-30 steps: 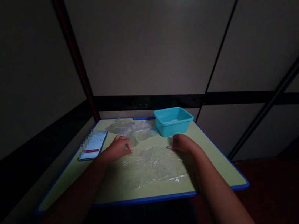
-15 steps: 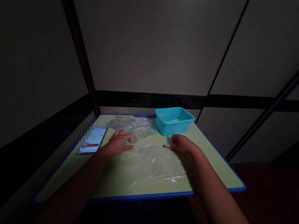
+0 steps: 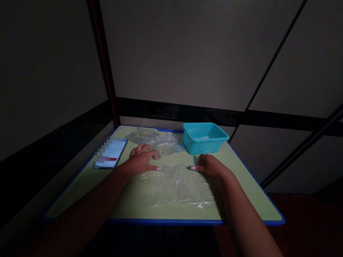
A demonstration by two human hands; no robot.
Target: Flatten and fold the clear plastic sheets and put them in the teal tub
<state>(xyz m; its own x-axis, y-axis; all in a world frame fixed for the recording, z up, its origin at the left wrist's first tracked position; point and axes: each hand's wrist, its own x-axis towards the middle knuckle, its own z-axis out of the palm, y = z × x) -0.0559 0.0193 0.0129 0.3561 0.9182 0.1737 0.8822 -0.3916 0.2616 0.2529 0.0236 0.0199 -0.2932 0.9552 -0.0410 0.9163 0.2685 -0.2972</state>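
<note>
A clear, wrinkled plastic bag (image 3: 178, 187) lies spread out near the front of the table. My left hand (image 3: 142, 160) rests by its upper left edge, thumb stretched toward the plastic and fingers apart. At the upper right edge is my right hand (image 3: 211, 165), its thumb pointing left over the plastic and held away from the curled fingers. Neither hand shows anything gripped, though the right fingertips are partly hidden. Behind my left hand lies more crumpled clear plastic (image 3: 169, 143), and a turquoise basket (image 3: 204, 146) stands just beyond my right hand.
The pale yellow table (image 3: 245, 195) has a raised-looking blue edge (image 3: 170, 222). A phone (image 3: 111, 154) with its screen lit lies at the left side. A panelled wall (image 3: 185, 53) rises directly behind the table.
The view has shifted slightly, so the table, phone and basket appear a little further right and higher. Both hands keep nearly the same places and poses beside the plastic bag.
</note>
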